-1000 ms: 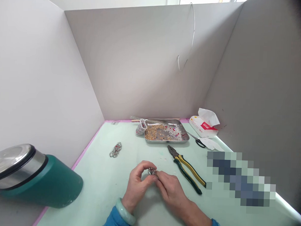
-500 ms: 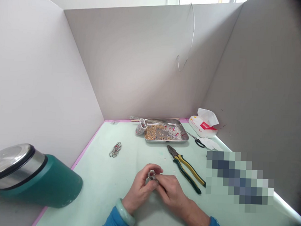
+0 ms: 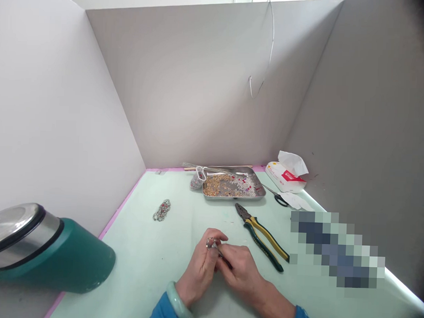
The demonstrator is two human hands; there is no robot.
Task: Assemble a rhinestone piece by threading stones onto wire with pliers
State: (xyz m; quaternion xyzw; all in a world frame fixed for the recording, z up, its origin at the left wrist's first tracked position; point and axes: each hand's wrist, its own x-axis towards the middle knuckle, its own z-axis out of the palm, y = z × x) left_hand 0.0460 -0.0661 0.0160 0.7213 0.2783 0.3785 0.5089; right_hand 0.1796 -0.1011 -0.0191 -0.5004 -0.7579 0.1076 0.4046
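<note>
While your left hand (image 3: 201, 266) pinches the small beaded piece (image 3: 210, 243) at its fingertips, your right hand (image 3: 241, 270) closes on it from the right, touching; pliers (image 3: 261, 236) lie just right of that hand.

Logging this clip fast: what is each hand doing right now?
Left hand: closed, pinching a small beaded piece at its fingertips.
Right hand: closed, fingertips on the same piece; whether it holds a thin pin too cannot be told.
</note>
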